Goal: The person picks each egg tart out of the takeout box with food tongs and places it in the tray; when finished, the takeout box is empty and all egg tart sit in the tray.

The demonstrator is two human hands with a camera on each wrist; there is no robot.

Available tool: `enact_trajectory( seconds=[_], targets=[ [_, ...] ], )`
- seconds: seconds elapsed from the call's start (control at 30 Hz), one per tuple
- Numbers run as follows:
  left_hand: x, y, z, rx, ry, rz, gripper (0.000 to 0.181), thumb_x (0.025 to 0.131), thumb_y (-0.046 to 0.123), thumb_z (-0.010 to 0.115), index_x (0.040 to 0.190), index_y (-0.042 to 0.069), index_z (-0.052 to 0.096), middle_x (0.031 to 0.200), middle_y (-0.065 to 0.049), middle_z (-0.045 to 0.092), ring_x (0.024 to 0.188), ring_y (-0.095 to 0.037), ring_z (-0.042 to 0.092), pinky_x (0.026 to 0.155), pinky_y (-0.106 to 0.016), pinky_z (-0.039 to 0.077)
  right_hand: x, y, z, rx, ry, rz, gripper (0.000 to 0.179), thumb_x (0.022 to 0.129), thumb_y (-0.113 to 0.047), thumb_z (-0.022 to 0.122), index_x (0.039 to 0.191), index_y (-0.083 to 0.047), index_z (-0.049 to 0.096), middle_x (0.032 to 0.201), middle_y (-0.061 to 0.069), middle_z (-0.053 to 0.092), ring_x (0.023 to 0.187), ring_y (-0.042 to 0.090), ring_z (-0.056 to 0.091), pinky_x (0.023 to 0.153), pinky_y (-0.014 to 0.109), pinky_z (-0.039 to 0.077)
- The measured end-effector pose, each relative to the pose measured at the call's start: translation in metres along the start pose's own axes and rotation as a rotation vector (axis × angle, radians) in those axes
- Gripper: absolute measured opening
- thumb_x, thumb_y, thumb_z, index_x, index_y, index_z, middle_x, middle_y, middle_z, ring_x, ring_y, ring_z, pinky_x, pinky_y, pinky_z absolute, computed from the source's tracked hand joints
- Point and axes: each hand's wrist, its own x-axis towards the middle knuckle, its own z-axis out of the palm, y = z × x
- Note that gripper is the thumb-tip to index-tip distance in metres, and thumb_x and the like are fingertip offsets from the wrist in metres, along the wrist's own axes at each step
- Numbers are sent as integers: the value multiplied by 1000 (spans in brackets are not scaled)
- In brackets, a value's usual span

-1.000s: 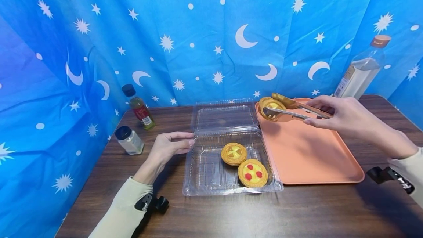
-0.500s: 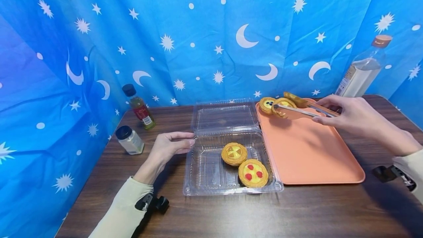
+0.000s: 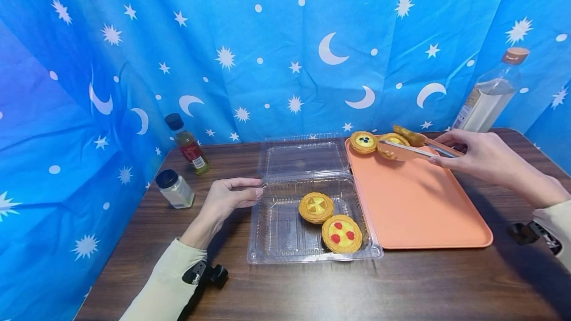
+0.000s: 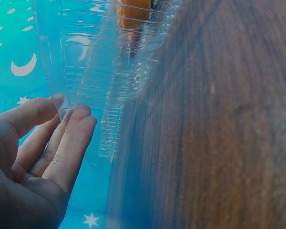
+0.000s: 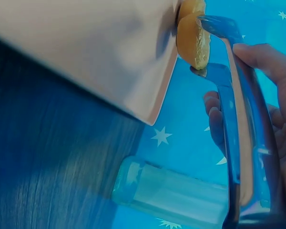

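With thumb and fingers, my left hand (image 3: 227, 196) pinches the left rim of an open clear plastic clamshell box (image 3: 278, 222). Two egg tarts lie inside: one with pale wedge toppings (image 3: 315, 207) and one with red dots (image 3: 341, 234). My right hand (image 3: 477, 155) grips metal tongs (image 5: 244, 129) over the far part of the orange tray (image 3: 419, 207). Between the tong tips is an egg tart (image 5: 193, 42) at the tray's far side; whether both tips touch it I cannot tell. Beside it on the left sits a tart with dark berries (image 3: 363, 141).
A small sauce bottle (image 3: 191, 150) and a black-lidded jar (image 3: 175, 191) stand at the left. Behind the tray on the right is a tall clear bottle (image 3: 486, 95). The box's raised lid (image 3: 303, 157) lies back toward the blue curtain (image 3: 276, 63).
My right hand and the tongs have moved right with the egg tart, which now sits beside the berry tart, and the tong arms have spread. My left hand stays at the box rim.
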Motion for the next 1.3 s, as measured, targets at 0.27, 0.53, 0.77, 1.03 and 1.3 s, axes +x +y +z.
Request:
enact_trajectory(
  seconds=[0.27, 0.53, 0.77, 1.03, 1.3],
  targets=[
    [0, 0, 0, -10, -12, 8, 32, 94, -4, 77, 124, -12, 72, 111, -21, 78, 95, -21, 78, 89, -39, 64, 1, 9, 2, -3, -13, 17, 55, 90, -37, 87, 121, 4, 70, 100, 16, 74, 76, 24, 60, 55, 34, 46],
    [0, 1, 1, -19, -8, 5, 32, 93, -5, 77, 124, -12, 72, 109, -21, 78, 94, -21, 78, 88, -39, 65, 1, 16, 3, -20, -5, 13, 53, 89, -35, 88, 120, 5, 70, 102, 20, 75, 81, 29, 67, 62, 40, 52],
    [0, 1, 1, -12, -2, 2, 32, 92, -5, 78, 123, -12, 72, 110, -21, 78, 94, -22, 78, 88, -39, 65, 2, 21, 2, -18, -28, 40, 58, 90, -37, 87, 121, 8, 69, 103, 23, 73, 82, 33, 67, 62, 45, 55],
    [-1, 1, 1, -19, -5, 7, 32, 93, -5, 77, 124, -13, 72, 110, -22, 77, 95, -21, 78, 88, -38, 65, 2, 23, 0, 1, -62, 88, 64, 92, -41, 85, 124, 11, 65, 110, 32, 70, 90, 44, 68, 70, 60, 58],
    [0, 1, 1, -31, 0, 7, 32, 92, -6, 77, 123, -13, 71, 110, -22, 77, 94, -21, 78, 87, -38, 65, 1, 21, -4, -24, -27, 92, 64, 90, -40, 86, 124, 10, 66, 104, 28, 71, 84, 38, 66, 62, 48, 55]
  ],
)
